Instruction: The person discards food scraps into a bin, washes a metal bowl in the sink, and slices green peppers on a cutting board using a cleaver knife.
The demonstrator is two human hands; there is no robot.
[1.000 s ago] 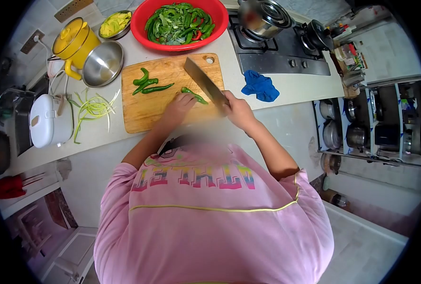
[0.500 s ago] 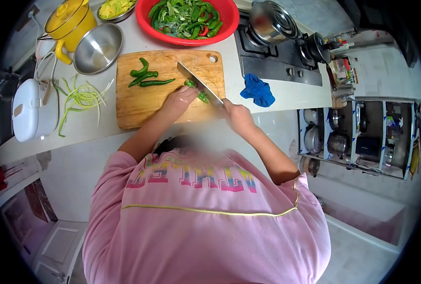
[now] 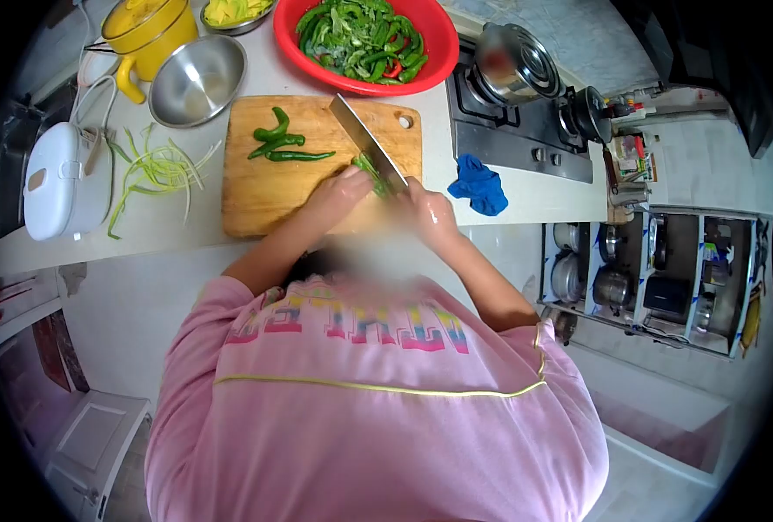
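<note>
My right hand (image 3: 430, 215) is closed round the handle of a kitchen knife (image 3: 368, 143), whose blade slants up and left over the wooden cutting board (image 3: 247, 196). Beside the blade, my left hand (image 3: 340, 193) presses its closed fingers on a piece of green pepper (image 3: 370, 171). Three whole green peppers (image 3: 301, 157) lie on the board's upper left. Behind the board, a red basin (image 3: 441, 54) holds many cut green peppers and some red bits.
A steel bowl (image 3: 197, 83), a yellow pot (image 3: 156, 33) and a bowl of yellow slices (image 3: 234, 12) stand behind left. Left are green-white strands (image 3: 164, 170) and a white appliance (image 3: 66, 187). Right are a blue cloth (image 3: 478, 184) and a stove (image 3: 517, 150) with pots.
The view has shifted, so the counter items appear slightly to the right. My fingers and the knife remain at the pepper piece, with the blade now closer to upright.
</note>
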